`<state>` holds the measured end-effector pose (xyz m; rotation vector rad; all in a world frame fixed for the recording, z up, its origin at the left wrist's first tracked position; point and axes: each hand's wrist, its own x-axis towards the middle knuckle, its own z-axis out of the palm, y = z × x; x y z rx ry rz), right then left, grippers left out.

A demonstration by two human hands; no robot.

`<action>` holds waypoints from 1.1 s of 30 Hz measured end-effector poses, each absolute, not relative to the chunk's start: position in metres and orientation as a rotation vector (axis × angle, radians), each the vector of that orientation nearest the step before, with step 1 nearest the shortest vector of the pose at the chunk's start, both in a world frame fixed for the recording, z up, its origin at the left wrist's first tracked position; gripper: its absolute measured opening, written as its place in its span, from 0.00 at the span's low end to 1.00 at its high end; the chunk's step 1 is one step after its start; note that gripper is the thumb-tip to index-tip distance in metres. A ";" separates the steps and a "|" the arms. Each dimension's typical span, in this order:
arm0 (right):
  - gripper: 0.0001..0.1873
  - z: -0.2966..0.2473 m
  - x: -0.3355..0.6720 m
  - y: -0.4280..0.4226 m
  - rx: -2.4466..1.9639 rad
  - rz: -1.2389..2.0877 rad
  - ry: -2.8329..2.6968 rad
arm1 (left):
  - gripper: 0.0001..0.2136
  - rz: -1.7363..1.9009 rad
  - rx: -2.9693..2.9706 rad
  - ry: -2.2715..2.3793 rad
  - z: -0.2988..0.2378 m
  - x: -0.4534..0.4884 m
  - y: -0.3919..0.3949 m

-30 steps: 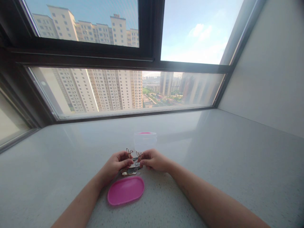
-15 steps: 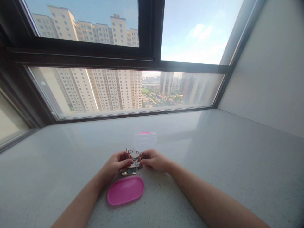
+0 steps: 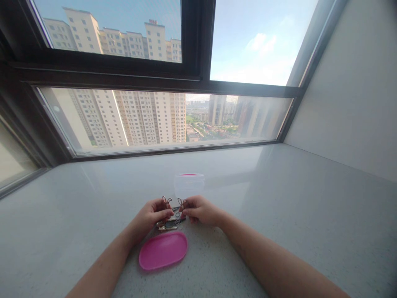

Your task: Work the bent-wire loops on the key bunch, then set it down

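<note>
My left hand (image 3: 151, 215) pinches a small binder clip (image 3: 166, 202) whose wire loops stick up. My right hand (image 3: 201, 209) pinches a second small binder clip (image 3: 182, 203) the same way, close beside the first. Both hands hover just above a little pile of metal clips (image 3: 169, 224) on the pale countertop (image 3: 279, 198). A clear plastic container (image 3: 189, 184) stands right behind the hands. A pink oval lid (image 3: 163, 250) lies flat in front of them, nearer to me.
A dark-framed window (image 3: 198, 78) runs along the far edge of the countertop, with tall buildings outside. A plain wall (image 3: 350, 91) closes the right side. A dark sill edge (image 3: 18, 182) borders the left.
Both hands stay almost in place; the left hand's clip has shifted slightly left, widening the gap between the two clips. The view has tilted a touch.
</note>
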<state>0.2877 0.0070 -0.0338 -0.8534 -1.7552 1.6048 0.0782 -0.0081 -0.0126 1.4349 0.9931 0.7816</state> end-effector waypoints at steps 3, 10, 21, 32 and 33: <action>0.14 -0.034 0.288 0.007 -0.857 1.636 -1.740 | 0.13 0.787 1.437 0.980 -0.014 0.078 -0.008; 0.12 -0.036 0.287 0.009 -0.867 1.643 -1.718 | 0.15 0.798 1.403 1.001 -0.018 0.077 -0.006; 0.10 -0.033 0.287 0.006 -0.869 1.628 -1.720 | 0.16 0.781 1.405 1.011 -0.018 0.076 -0.006; 0.08 -0.027 0.286 0.004 -0.880 1.615 -1.724 | 0.17 0.760 1.411 1.022 -0.020 0.075 -0.005; 0.08 -0.027 0.286 0.003 -0.880 1.611 -1.728 | 0.17 0.758 1.409 1.020 -0.020 0.075 -0.005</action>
